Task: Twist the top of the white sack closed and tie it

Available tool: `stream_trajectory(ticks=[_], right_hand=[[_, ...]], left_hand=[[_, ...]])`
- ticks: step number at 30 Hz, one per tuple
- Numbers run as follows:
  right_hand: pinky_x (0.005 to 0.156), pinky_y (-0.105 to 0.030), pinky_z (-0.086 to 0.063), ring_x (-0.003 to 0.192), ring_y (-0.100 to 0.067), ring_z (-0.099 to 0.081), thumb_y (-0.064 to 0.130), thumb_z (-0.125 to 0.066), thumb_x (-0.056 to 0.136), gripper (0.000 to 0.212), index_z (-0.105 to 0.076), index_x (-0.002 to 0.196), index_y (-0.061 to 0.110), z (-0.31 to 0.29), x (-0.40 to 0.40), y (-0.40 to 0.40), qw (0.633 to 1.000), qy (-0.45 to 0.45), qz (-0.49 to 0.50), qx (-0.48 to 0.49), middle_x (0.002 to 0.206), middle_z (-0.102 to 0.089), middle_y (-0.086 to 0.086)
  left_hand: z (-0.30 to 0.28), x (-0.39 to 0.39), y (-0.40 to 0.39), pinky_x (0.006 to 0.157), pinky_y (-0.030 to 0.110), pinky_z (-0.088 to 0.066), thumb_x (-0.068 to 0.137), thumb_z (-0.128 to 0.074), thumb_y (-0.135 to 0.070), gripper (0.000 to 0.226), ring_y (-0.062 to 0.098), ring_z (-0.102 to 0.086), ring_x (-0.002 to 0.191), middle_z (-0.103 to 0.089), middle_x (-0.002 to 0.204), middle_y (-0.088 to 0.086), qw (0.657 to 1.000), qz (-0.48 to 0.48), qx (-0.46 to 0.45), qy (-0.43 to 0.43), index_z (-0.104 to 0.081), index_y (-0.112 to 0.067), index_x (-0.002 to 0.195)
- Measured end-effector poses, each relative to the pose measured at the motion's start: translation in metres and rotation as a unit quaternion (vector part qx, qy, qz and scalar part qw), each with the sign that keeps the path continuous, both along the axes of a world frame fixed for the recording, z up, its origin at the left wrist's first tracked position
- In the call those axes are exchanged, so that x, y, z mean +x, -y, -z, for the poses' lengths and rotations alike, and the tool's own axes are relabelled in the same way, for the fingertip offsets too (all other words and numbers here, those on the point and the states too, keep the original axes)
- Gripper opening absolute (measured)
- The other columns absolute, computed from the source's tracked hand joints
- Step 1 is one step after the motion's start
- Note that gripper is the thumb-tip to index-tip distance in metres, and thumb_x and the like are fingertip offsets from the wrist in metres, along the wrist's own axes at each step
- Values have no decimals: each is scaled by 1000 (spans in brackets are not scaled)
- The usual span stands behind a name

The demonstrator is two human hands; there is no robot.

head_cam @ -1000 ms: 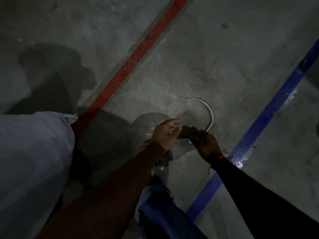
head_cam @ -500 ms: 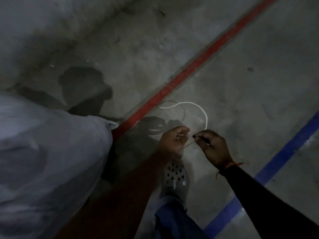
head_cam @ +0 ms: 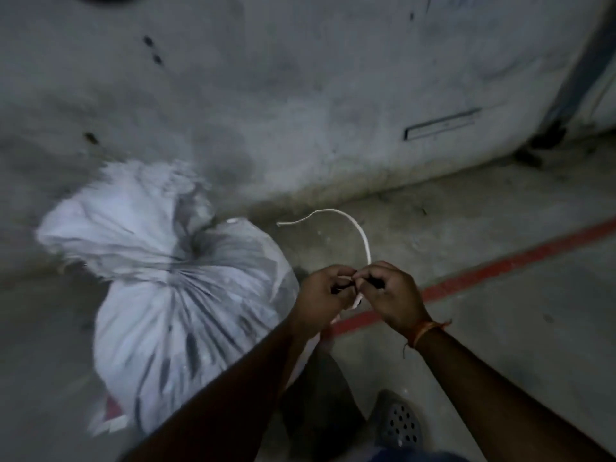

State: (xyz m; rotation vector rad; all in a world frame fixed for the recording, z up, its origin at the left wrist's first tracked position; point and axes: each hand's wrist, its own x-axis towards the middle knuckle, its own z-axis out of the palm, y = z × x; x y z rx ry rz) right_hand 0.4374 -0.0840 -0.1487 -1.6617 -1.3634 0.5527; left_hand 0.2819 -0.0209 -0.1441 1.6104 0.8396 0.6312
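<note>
The white sack (head_cam: 173,315) stands on the floor at the left, its top gathered into a pinched neck with the loose mouth (head_cam: 126,215) flared above it. My left hand (head_cam: 325,296) and my right hand (head_cam: 390,295) meet just right of the sack, fingers pinched together on a white cord (head_cam: 361,235). The cord arcs up and leftward from my right hand to a free end; a short piece hangs below between the hands. Neither hand touches the sack's neck.
A stained concrete wall (head_cam: 300,95) rises behind the sack. A red painted line (head_cam: 500,265) crosses the concrete floor to the right. My perforated grey shoe (head_cam: 400,425) is at the bottom. The picture is dim and blurred.
The view has swung up and left, so the sack's gathered top and the wall now show. My hands have come closer together on the cord, raised beside the sack.
</note>
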Motion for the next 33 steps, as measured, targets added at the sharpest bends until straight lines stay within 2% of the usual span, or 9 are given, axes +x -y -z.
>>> stream_trajectory(ticks=[4,8,11,13,16,19,22,29,33], right_hand=[[74,-19,-53,82,-5,-64,8,-68,86,10,-75,90,14,-69,-68,-1,999,-17,-12,40,91,-68,1],[67,-9,-47,78,0,-61,7,-70,83,25,-72,100,25,-120,-131,8,996,-22,-26,83,96,-67,4],[77,-29,-56,86,-11,-64,22,-66,80,38,-62,113,42,-141,-168,10,994,-42,-32,94,107,-65,4],[89,-38,-56,103,-17,-64,30,-62,76,50,-55,124,39,-145,-185,9,992,-54,-27,108,120,-62,0],[96,-39,-53,112,-21,-62,19,-66,77,60,-49,133,29,-140,-204,2,990,-81,13,115,130,-57,-4],[80,-38,-61,94,-21,-73,13,-68,80,56,-50,128,38,-127,-212,-8,980,-174,36,86,122,-65,-7],[63,-31,-57,77,-19,-76,3,-63,89,44,-54,121,31,-115,-214,-23,969,-233,43,71,112,-69,-4],[51,-26,-51,64,-20,-72,14,-62,96,17,-61,111,20,-80,-232,-78,944,-312,98,50,103,-70,-14],[38,-22,-40,43,-9,-58,2,-55,96,16,-60,108,11,-68,-246,-106,922,-350,151,65,94,-69,-18]], left_hand=[[-61,-65,9,85,38,-58,91,-66,-2,30,32,-72,100,-75,107,16,994,-38,-53,91,-67,-12,119],[-106,-122,32,64,20,-51,94,-63,-1,27,20,-65,77,-72,91,16,974,-70,-131,172,-66,-5,121],[-124,-158,52,61,17,-45,93,-62,-2,20,12,-60,68,-73,90,8,957,-88,-179,213,-73,-9,108],[-127,-175,58,59,16,-43,94,-60,1,23,11,-59,66,-74,94,10,949,-98,-194,227,-75,-12,103],[-124,-194,57,59,15,-43,95,-56,2,23,10,-58,65,-72,101,15,954,-107,-189,208,-71,-5,110],[-119,-203,50,57,16,-38,96,-53,3,21,9,-53,64,-72,91,9,960,-96,-183,187,-71,-2,105],[-104,-210,39,57,17,-37,97,-52,4,21,9,-53,63,-70,75,0,967,-92,-183,153,-71,3,104],[-63,-238,-5,64,20,-42,92,-48,5,32,6,-55,65,-71,81,-3,980,-93,-163,63,-76,-5,103],[-54,-250,-26,74,19,-51,90,-54,3,29,7,-66,81,-76,95,2,990,-80,-114,29,-78,-13,94]])
